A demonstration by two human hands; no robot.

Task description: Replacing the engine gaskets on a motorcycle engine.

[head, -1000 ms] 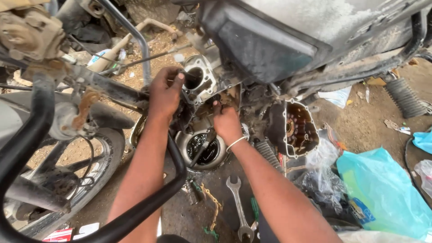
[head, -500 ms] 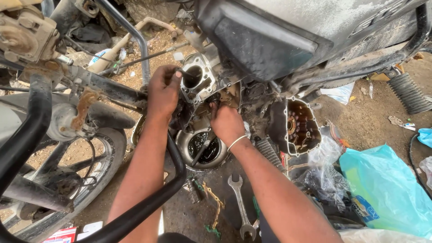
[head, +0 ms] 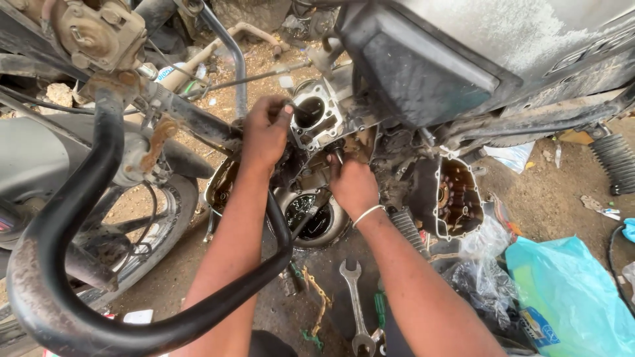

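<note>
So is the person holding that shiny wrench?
No, the wrench lies on the ground, while both hands, left hand and right hand, are at the engine.

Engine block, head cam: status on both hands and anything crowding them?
Left hand gripping the engine block at the cylinder bore. Right hand on a thin tool just below the block. Black frame tube crosses the left forearm; spanner lies unused on the ground.

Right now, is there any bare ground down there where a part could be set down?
Yes: bare dirt at right, between the open engine cover and the ribbed rubber boot. A smaller patch lies between the wheel and the spanner. It is crowded around the engine block, where the left hand and right hand work above the oil pan.
</note>
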